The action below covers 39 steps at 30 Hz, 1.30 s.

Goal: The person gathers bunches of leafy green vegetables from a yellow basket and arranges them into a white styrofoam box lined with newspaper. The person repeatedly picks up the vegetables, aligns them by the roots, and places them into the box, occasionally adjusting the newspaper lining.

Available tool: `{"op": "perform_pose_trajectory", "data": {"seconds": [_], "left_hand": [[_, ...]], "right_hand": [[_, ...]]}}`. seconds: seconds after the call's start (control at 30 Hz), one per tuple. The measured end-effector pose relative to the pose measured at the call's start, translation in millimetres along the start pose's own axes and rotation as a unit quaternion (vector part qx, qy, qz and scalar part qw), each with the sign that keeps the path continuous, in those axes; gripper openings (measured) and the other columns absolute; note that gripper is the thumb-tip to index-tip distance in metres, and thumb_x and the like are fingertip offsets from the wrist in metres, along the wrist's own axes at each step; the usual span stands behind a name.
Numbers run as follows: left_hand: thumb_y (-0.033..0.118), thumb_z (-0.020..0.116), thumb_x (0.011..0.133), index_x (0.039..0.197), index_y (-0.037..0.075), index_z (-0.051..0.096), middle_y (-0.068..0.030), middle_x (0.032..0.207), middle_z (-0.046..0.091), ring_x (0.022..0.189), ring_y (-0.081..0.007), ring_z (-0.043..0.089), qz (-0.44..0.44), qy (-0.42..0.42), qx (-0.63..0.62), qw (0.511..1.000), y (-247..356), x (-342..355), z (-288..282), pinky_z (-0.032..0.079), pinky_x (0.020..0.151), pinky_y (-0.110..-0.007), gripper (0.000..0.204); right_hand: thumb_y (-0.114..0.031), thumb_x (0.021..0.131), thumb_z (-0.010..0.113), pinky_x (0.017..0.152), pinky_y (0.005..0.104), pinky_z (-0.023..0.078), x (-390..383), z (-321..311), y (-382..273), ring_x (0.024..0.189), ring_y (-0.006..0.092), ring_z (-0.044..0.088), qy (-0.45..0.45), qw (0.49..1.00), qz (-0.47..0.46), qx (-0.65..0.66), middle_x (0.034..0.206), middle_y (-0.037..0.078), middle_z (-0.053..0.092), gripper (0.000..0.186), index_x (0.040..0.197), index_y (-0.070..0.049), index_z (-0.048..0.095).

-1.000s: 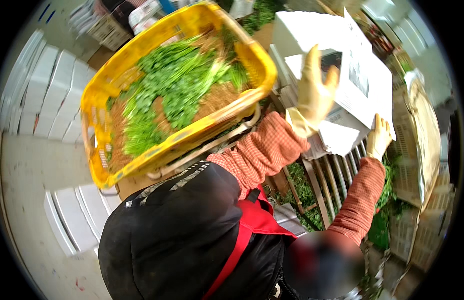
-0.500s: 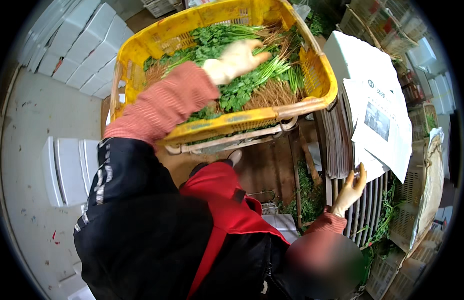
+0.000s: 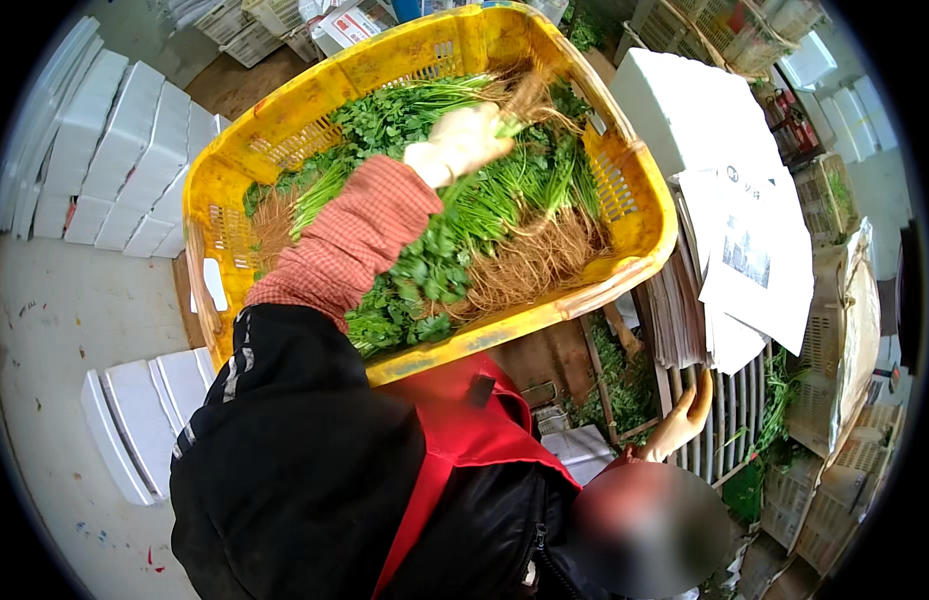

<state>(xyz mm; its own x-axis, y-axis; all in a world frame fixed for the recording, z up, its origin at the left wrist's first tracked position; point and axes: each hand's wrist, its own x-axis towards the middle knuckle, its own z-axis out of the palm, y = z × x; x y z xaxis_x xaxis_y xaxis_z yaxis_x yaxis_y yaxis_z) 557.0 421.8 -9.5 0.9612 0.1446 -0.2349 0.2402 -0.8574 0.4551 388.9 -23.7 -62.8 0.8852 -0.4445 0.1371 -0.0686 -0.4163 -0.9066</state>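
Observation:
My left hand [image 3: 465, 143], in a pale glove, is inside a yellow plastic crate [image 3: 425, 362]. It is closed on the stems of a small bunch of coriander [image 3: 511, 124], whose brown roots are blurred by motion. More coriander [image 3: 425, 265] fills the crate, leaves mostly toward the left and middle, with a mass of roots [image 3: 530, 262] at the near right. My right hand [image 3: 682, 422], also gloved, is over a slatted metal rack [image 3: 730, 415] with its fingers stretched out and nothing in them. Just beyond its fingertips lie printed paper sheets [image 3: 750, 250] on a paper stack [image 3: 673, 325].
A white foam box [image 3: 695, 115] stands behind the papers. White foam boxes [image 3: 130, 150] are stacked at the far left, with more white boxes [image 3: 150, 420] lower down. Plastic crates [image 3: 815, 380] line the right side. Loose greens [image 3: 620, 385] lie on the floor under the rack.
The crate appears larger and lower in view. My left hand has closed on a bunch of coriander and is moving it. My right hand has come away from the edge of the papers.

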Motion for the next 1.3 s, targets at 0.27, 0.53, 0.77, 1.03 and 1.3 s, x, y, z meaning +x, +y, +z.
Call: {"op": "perform_pose_trajectory", "data": {"seconds": [0.27, 0.53, 0.77, 1.03, 1.3], "left_hand": [[0.045, 0.067, 0.077, 0.119, 0.004, 0.052, -0.0157, 0.109, 0.057, 0.099, -0.0297, 0.054, 0.027, 0.184, 0.107, 0.977, -46, 65, 79, 0.043, 0.088, -0.042, 0.061], [0.045, 0.065, 0.079, 0.110, 0.002, 0.055, -0.0136, 0.096, 0.062, 0.089, -0.0285, 0.059, 0.010, 0.118, 0.122, 0.985, -50, 88, 67, 0.046, 0.078, -0.042, 0.054], [0.030, 0.062, 0.083, 0.097, 0.004, 0.059, -0.0122, 0.098, 0.062, 0.089, -0.0229, 0.059, -0.002, 0.176, 0.200, 0.964, -49, 117, 49, 0.047, 0.078, -0.041, 0.030], [0.042, 0.061, 0.080, 0.136, -0.005, 0.032, -0.0230, 0.135, 0.041, 0.128, -0.0349, 0.036, 0.017, 0.146, 0.204, 0.968, -54, 160, 60, 0.024, 0.109, -0.046, 0.079], [0.016, 0.057, 0.084, 0.120, -0.003, 0.053, -0.0217, 0.119, 0.057, 0.110, -0.0331, 0.056, -0.020, 0.038, 0.220, 0.974, -39, 202, 49, 0.045, 0.092, -0.038, 0.041]], "right_hand": [[-0.004, 0.094, 0.049, 0.098, 0.0309, 0.042, -19, 53, -11, 0.110, 0.0211, 0.056, -0.094, 0.993, -0.044, -0.063, 0.121, 0.014, 0.059, 0.030, 0.122, 0.003, 0.055], [0.002, 0.076, 0.061, 0.089, 0.0376, 0.046, 23, 172, -206, 0.101, 0.0306, 0.059, -0.371, 0.821, -0.428, -0.070, 0.107, 0.015, 0.063, 0.037, 0.112, -0.004, 0.061], [-0.024, 0.077, 0.063, 0.089, 0.0416, 0.046, 76, 302, -128, 0.105, 0.0338, 0.055, -0.608, 0.563, -0.352, -0.435, 0.105, 0.019, 0.060, 0.037, 0.107, -0.002, 0.061], [-0.022, 0.075, 0.066, 0.090, 0.0398, 0.045, 60, 298, -148, 0.107, 0.0331, 0.054, -0.597, 0.572, -0.382, -0.414, 0.108, 0.017, 0.060, 0.046, 0.117, -0.004, 0.058], [-0.023, 0.075, 0.066, 0.089, 0.0410, 0.045, 64, 296, -156, 0.106, 0.0339, 0.055, -0.606, 0.586, -0.361, -0.398, 0.108, 0.018, 0.060, 0.047, 0.116, -0.004, 0.057]]}}
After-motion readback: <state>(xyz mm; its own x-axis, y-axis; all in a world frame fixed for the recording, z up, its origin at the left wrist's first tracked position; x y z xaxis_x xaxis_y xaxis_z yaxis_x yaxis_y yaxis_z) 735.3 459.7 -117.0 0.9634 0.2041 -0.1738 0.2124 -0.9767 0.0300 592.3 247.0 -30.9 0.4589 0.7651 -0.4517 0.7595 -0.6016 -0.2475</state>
